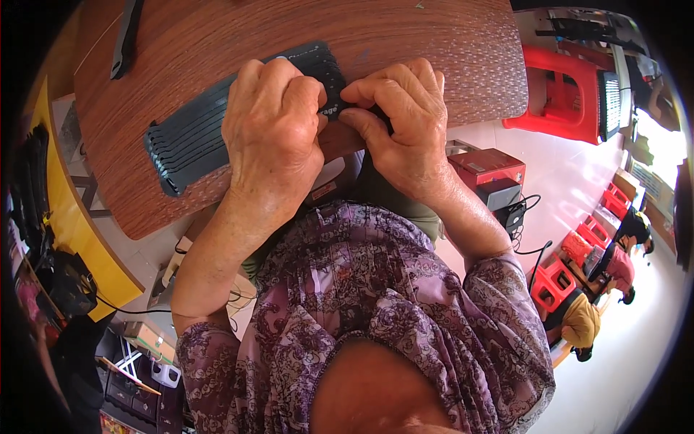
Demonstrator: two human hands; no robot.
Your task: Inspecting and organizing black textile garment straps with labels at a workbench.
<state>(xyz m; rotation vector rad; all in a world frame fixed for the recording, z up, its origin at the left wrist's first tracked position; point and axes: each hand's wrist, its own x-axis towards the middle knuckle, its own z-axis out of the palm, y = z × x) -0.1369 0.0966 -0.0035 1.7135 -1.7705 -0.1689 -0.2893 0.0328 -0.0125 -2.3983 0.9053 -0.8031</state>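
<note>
A dark ribbed stack [195, 134] of thin, overlapping flat pieces lies slantwise on the brown wooden table. Its right end [318, 61] is smooth and black with white lettering. My left hand [275, 134] is closed over that end, fingers curled under and partly hidden; the thumb side presses near the stack's front edge. Beside it, my right hand [401, 119] pinches the black piece's right edge between thumb and forefinger. The other right fingers are folded in. What lies beneath the left fingers is hidden.
The wooden table [434, 43] ends close in front of me. A slim dark tool [126, 43] lies at its far left. Right of the table stand a red stool [557, 94] and a red box [491, 170]. Several people sit farther off. A yellow-edged table [87, 224] is at left.
</note>
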